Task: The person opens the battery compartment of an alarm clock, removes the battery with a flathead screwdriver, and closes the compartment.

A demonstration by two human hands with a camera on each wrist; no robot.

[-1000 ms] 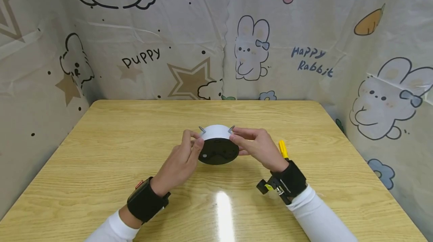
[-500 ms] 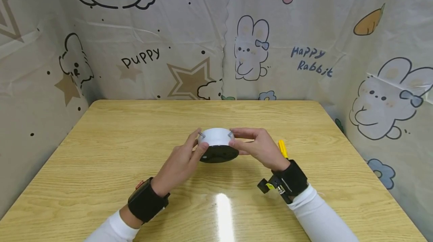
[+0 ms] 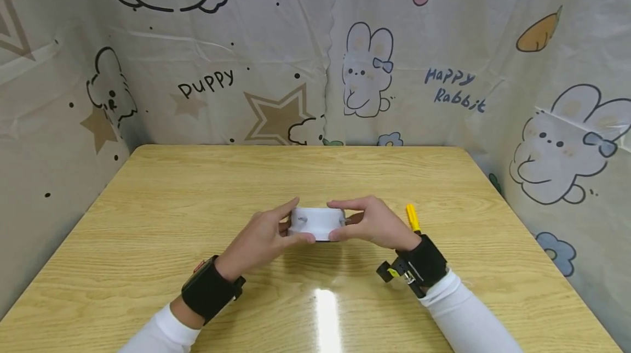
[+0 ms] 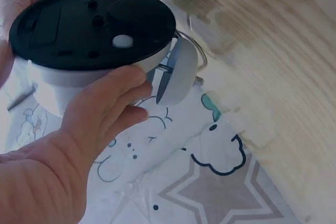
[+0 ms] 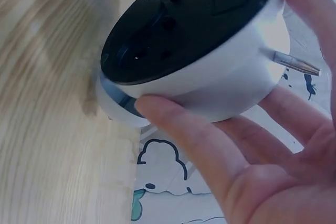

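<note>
A round white twin-bell alarm clock (image 3: 315, 222) with a black back is held up between both hands over the table. Its two short metal legs point up toward the head camera, so the clock is upside down. My left hand (image 3: 266, 235) grips one side, thumb on the near edge and fingers behind. On the opposite side my right hand (image 3: 372, 224) pinches it between thumb and fingers. The black back (image 4: 89, 30) with its knobs and battery cover shows in the left wrist view, and a bell (image 4: 181, 72) stands out at the rim. The clock's face is hidden.
Beyond my right wrist lies a yellow stick-like thing (image 3: 412, 217) with a black end, partly hidden by the wrist strap. The wooden table (image 3: 197, 177) ends at a printed cloth curtain (image 3: 296, 40) at the back and sides.
The clock has turned so its black back faces away from the head camera and its white underside shows. It has also come lower and nearer. Both hands have shifted their grip along with it.
</note>
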